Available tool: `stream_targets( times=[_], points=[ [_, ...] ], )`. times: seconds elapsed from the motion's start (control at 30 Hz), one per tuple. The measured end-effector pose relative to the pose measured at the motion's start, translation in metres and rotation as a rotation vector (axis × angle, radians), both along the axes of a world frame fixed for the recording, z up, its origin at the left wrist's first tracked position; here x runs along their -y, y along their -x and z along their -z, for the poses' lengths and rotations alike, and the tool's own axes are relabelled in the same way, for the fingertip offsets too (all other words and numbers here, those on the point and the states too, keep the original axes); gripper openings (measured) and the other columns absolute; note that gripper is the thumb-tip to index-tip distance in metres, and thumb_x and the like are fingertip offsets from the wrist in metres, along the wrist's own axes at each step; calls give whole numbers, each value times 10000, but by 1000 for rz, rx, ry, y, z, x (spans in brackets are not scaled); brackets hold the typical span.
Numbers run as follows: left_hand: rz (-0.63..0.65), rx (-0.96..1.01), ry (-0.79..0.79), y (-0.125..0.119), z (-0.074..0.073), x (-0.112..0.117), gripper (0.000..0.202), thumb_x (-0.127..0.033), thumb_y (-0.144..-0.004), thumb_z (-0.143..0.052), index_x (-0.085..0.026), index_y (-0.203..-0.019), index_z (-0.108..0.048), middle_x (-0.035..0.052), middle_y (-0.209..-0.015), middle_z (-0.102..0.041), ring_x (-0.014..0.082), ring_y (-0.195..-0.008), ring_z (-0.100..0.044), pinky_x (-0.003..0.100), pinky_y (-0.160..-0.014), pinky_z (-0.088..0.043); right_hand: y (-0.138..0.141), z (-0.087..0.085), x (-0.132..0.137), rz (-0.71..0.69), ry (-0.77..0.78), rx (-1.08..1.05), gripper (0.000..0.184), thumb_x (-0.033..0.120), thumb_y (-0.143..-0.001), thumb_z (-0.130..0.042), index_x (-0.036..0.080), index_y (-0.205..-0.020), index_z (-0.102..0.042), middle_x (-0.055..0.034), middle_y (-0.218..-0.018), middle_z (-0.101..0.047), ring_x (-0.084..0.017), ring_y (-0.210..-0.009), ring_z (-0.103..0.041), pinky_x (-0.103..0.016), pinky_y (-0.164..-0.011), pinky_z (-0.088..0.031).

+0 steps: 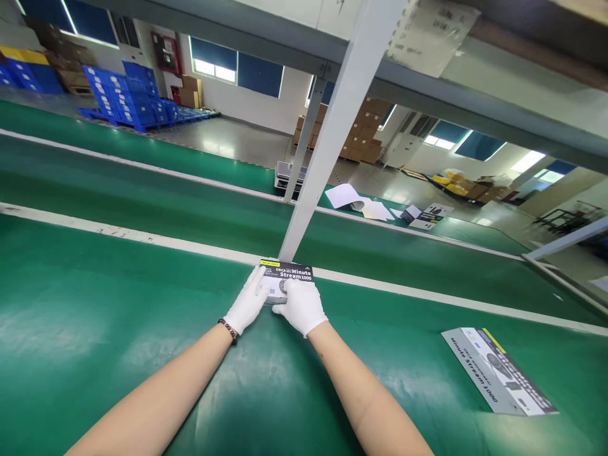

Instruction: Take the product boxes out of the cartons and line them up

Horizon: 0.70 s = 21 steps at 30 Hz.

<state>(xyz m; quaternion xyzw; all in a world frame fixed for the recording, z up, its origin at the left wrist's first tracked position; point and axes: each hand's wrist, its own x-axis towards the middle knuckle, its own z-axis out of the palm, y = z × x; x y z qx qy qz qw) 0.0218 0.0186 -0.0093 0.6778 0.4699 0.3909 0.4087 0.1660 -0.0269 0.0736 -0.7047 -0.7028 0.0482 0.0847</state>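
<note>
My left hand (247, 301): white-gloved, just below the centre of the frame, fingers grasping the left edge of the printed box (294, 272), thumb against its near side.
My right hand (301, 307): gloved in white too, close to the right of my left, fingers curled over the box's lower right part and grasping it; what my fingertips do underneath is hidden.
Box in my grip: near the centre of the frame, at the foot of the grey post (332, 126); its dark upper band reads "Minute Stream 1000", with a yellow strip at the upper left corner. I cannot tell whether it rests fully on the surface.
My wrist: a dark beaded bracelet (228, 330) on the left one.
Green work surface (118, 304): fills the lower half of the frame under my forearms, with a white rail (204, 249) along its far edge.
Second printed carton (498, 373): lower right of the frame, well apart from my hands, two printed panels showing, the lettering tilted.
Beyond the rail: loose papers (346, 195) right of the post; blue crates (128, 98) at upper left; stacked brown boxes (363, 130) behind the post.
Overhead: a shelf (498, 88) across the upper right.
</note>
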Motion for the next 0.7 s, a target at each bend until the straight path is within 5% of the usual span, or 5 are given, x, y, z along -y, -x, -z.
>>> stream_targets(
  times=[0.13,0.37,0.6,0.7],
  points=[
    [15,16,-21,-1,1,0,557,-330,-919,-432,-157,-1448,-404,115,-1559,-321,253,-1458,-255,418,-1211,-204,-8,3,-6,69,5,-137,405,578,-846,-599,229,-641,-626,-23,-638,-672,-184,-589,-631,-281,-548,-416],
    [38,11,-37,-1,-4,2,549,-311,-926,-415,-165,-1455,-403,97,-1566,-312,241,-1444,-291,386,-1192,-269,-6,6,-7,-31,3,7,355,510,-635,-818,224,-763,-651,-28,-678,-670,-194,-595,-607,-276,-523,-395],
    [53,17,-2,-1,1,2,558,-347,-922,-439,-157,-1446,-420,124,-1568,-296,268,-1436,-306,425,-1180,-293,-22,20,2,-326,-114,49,340,336,-885,-614,213,-570,-579,-31,-608,-629,-172,-605,-587,-278,-591,-411],
    [44,15,-14,0,-2,2,542,-325,-914,-450,-157,-1429,-446,122,-1558,-318,276,-1435,-308,429,-1188,-279,-51,10,-3,-196,-179,-156,354,368,-939,-502,219,-637,-612,-19,-668,-654,-164,-625,-599,-266,-588,-433]
  ],
)
